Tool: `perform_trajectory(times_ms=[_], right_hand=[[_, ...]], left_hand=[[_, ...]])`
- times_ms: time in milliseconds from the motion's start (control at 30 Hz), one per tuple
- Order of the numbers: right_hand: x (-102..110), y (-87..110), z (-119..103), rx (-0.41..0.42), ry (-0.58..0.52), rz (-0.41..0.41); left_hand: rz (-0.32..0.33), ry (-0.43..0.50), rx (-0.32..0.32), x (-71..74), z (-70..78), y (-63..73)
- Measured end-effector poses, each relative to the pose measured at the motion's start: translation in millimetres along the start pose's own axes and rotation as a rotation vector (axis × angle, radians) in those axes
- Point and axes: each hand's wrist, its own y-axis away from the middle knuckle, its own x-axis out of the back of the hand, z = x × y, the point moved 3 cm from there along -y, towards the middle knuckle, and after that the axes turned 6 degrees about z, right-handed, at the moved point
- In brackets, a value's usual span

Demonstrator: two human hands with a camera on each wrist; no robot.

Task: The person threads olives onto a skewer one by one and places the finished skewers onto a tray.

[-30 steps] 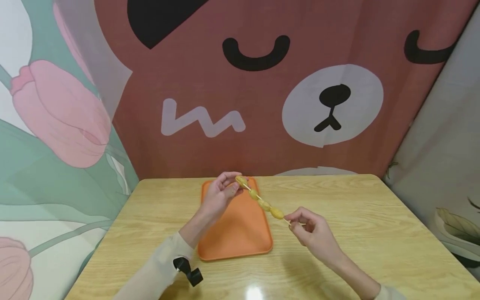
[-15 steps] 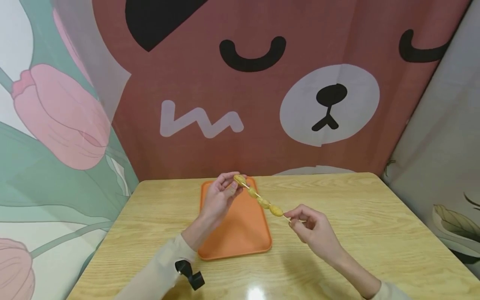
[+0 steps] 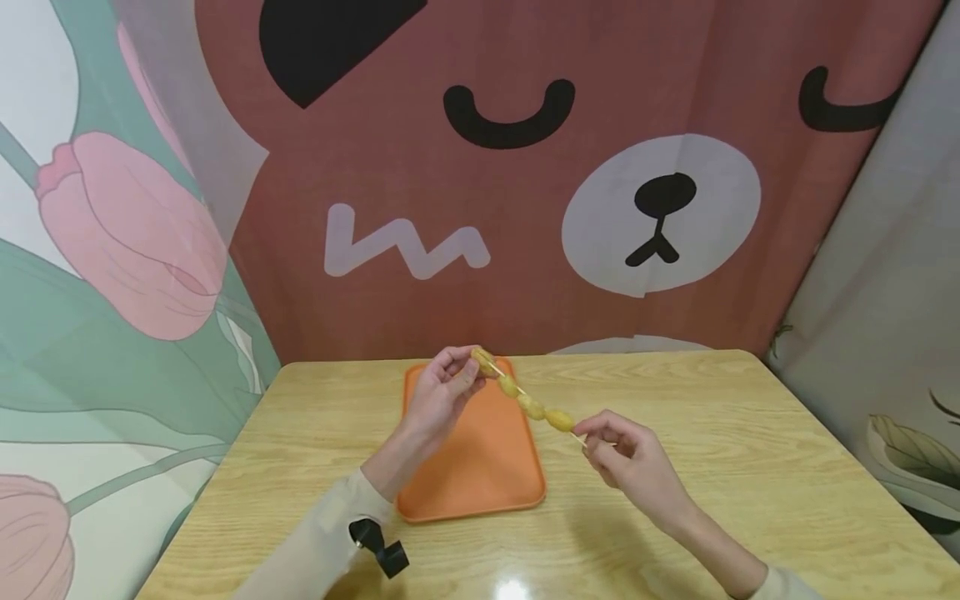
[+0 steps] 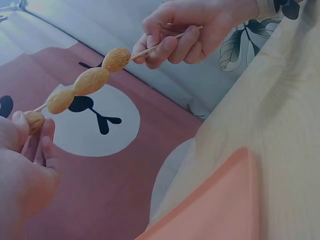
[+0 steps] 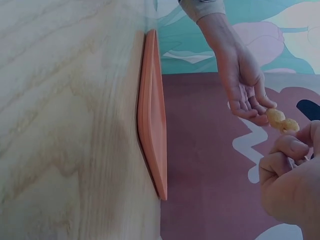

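A thin wooden skewer threaded with several oval, yellow-brown food pieces (image 3: 531, 407) slants in the air between my two hands, its upper end to the left. My left hand (image 3: 438, 396) pinches the piece at that upper end between thumb and fingers. At the lower end, my right hand (image 3: 633, 467) grips the bare stick, fingertips right beside the last piece. In the left wrist view the stick's tail comes out past the curled fingers of the right hand (image 4: 175, 42). From the right wrist, only a couple of the pieces (image 5: 275, 117) show; the rest are hidden behind the right hand (image 5: 295, 185).
Below the skewer an orange rectangular tray (image 3: 480, 475) lies on the wood-grain table (image 3: 712, 467). Behind the table hangs a curtain (image 3: 412, 167) with a bear print, and a floral one (image 3: 127, 242) is on the left. A black strap (image 3: 378, 547) hangs at the left sleeve.
Both hands keep their hold on the skewer. The right hand and the lower pieces have shifted very slightly to the right over the last half second, and the head view has moved a little.
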Motion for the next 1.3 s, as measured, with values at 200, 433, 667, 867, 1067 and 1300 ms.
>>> perform_trajectory(times_ms=[200,433,667,867,1067,1300], right_hand=[[2,-0.8,2,-0.074,0.056,-0.068],[3,-1.2,1,0.01,0.138,-0.095],[-2,0.7,5,0.004,0.075,-0.094],[-10,-2.5,8,0.004,-0.003,-0.175],[-18,-8.4,11,-0.025,0.14,-0.26],[-36,-21.8,14,-0.116,0.171,-0.3]], left_hand=[[-0.001,0.033,-0.066,3.8,10.2,-2.9],[-0.021,0.014,-0.085,4.2,17.3,-0.3],[-0.032,-0.009,-0.077,4.3,16.0,-0.9],[-0.01,-0.131,-0.053,7.8,22.4,-4.0],[0.043,-0.285,-0.005,9.2,28.9,-8.4],[0.058,-0.333,0.044,25.3,28.0,-15.0]])
